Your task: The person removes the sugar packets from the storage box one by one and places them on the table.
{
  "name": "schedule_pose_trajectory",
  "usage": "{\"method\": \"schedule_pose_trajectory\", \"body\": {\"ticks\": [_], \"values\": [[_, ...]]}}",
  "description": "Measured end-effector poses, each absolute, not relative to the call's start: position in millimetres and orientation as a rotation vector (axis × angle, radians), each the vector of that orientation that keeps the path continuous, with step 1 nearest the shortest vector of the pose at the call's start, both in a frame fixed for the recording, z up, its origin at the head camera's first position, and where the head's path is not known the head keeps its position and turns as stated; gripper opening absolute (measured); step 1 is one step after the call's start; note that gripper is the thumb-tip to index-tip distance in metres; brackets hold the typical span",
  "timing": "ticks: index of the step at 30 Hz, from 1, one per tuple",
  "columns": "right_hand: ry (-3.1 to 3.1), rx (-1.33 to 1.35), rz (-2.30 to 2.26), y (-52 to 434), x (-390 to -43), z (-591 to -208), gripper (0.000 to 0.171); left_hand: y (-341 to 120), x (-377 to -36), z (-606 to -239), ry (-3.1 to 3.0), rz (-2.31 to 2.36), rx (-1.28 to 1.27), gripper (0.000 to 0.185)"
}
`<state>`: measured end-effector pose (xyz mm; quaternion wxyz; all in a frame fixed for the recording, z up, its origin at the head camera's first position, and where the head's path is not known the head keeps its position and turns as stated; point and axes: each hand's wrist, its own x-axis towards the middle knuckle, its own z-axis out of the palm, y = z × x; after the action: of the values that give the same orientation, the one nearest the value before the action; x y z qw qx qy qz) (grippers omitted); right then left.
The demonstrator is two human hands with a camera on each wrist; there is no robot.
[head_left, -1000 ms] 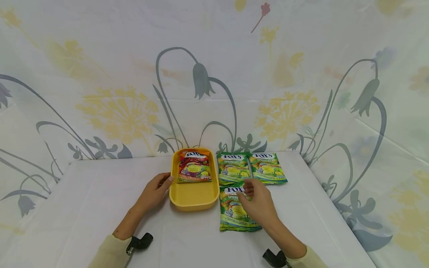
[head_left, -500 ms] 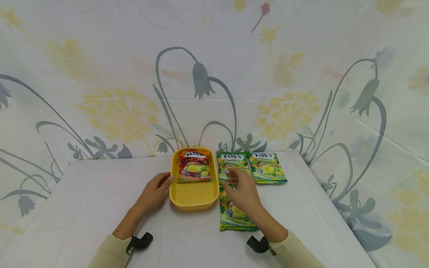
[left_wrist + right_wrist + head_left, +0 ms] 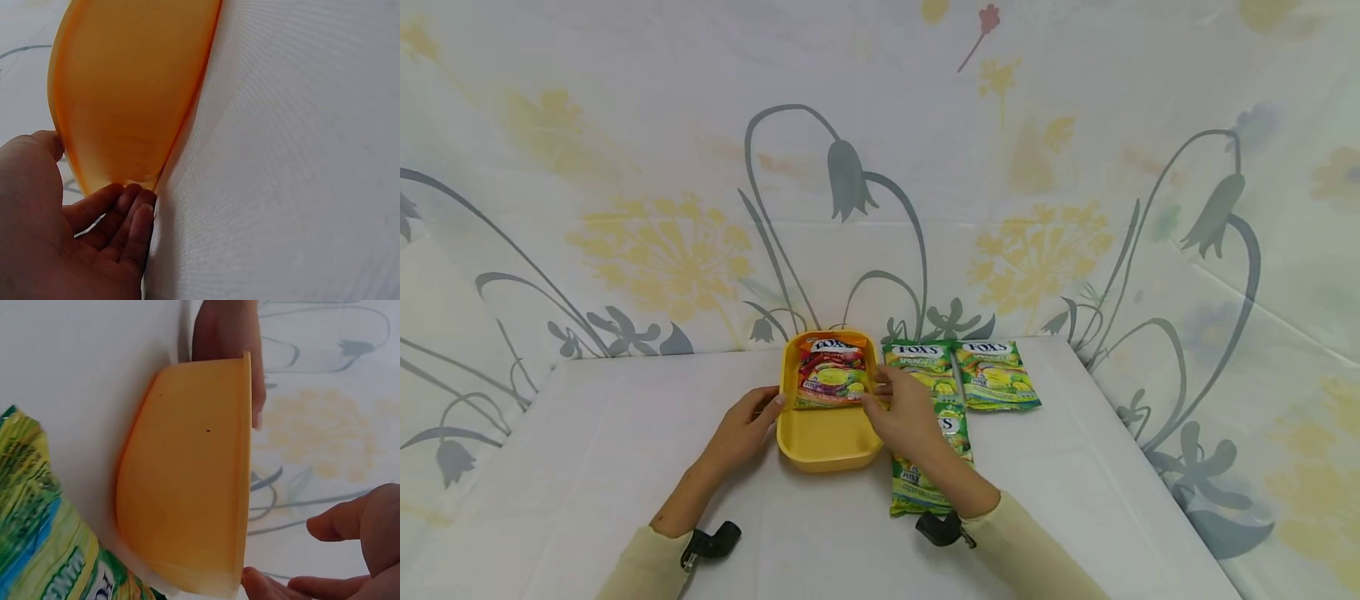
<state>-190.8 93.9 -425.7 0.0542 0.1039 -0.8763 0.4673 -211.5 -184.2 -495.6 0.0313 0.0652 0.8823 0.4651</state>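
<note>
A yellow plastic tray (image 3: 829, 439) stands on the white cloth, with a red Fox's candy bag (image 3: 831, 372) lying in its far half. My left hand (image 3: 741, 432) grips the tray's left side; in the left wrist view the thumb is at the rim and the fingers lie along the outer wall (image 3: 131, 94). My right hand (image 3: 904, 415) is at the tray's right rim, thumb and fingers apart. In the right wrist view a fingertip of the right hand (image 3: 337, 550) is right at the rim, and nothing sits between thumb and fingers.
Three green Fox's Spring Tea bags lie right of the tray: a front bag (image 3: 917, 493) partly hidden by my right hand, a back bag (image 3: 917, 354) close beside the tray, and another bag (image 3: 997, 375) farther right. A flower-printed cloth (image 3: 685, 258) rises behind the table.
My right hand has moved left from above the front green bag, across the bags, to the tray's right rim. The left hand, tray and bags stay put.
</note>
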Motion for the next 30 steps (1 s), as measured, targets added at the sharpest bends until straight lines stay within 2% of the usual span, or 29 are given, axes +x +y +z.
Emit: {"method": "schedule_pose_trajectory", "body": {"ticks": [17, 24, 30], "values": [[-2.814, 0.407, 1.309, 65, -223, -435, 0.065, -184, -211, -495, 2.720, 1.429, 0.216, 0.066], [-2.833, 0.446, 1.370, 58, -233, -439, 0.063, -185, -212, -497, 2.715, 1.442, 0.207, 0.066], [-2.931, 0.365, 1.338, 54, -239, -440, 0.075, -185, -213, -497, 2.717, 1.446, 0.209, 0.065]]}}
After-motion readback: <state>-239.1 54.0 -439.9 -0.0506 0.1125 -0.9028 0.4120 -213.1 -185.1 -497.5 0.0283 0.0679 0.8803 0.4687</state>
